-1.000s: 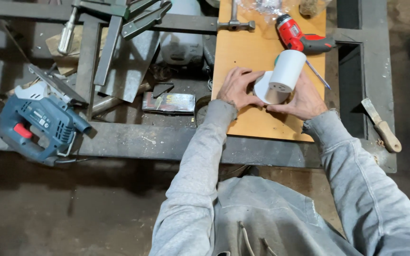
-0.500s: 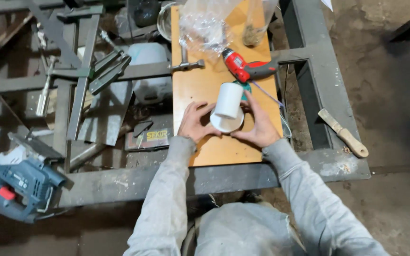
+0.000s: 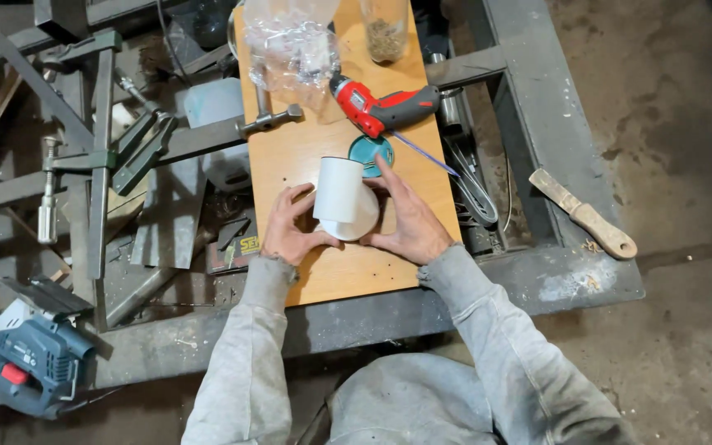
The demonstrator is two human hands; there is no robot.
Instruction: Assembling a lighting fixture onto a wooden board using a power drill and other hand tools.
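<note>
At nine o'clock the left hand [image 3: 290, 231] cups the white plastic pipe piece [image 3: 343, 199], which lies on the wooden board [image 3: 339, 272]. At three o'clock the right hand [image 3: 409, 221] presses it with fingers half curled. Both palms should keep even pressure so the piece does not roll toward the red cordless screwdriver [image 3: 381, 109].

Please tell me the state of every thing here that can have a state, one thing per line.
White tube: standing on the board, held between both hands.
Left hand: fingers against the tube's left side.
Right hand: fingers against the tube's right side.
Red cordless drill: lying on its side, not held.
Teal lid: lying flat behind the tube.
Blue jigsaw: resting on the frame, not held.
Wooden-handled brush: lying flat, untouched.
</note>
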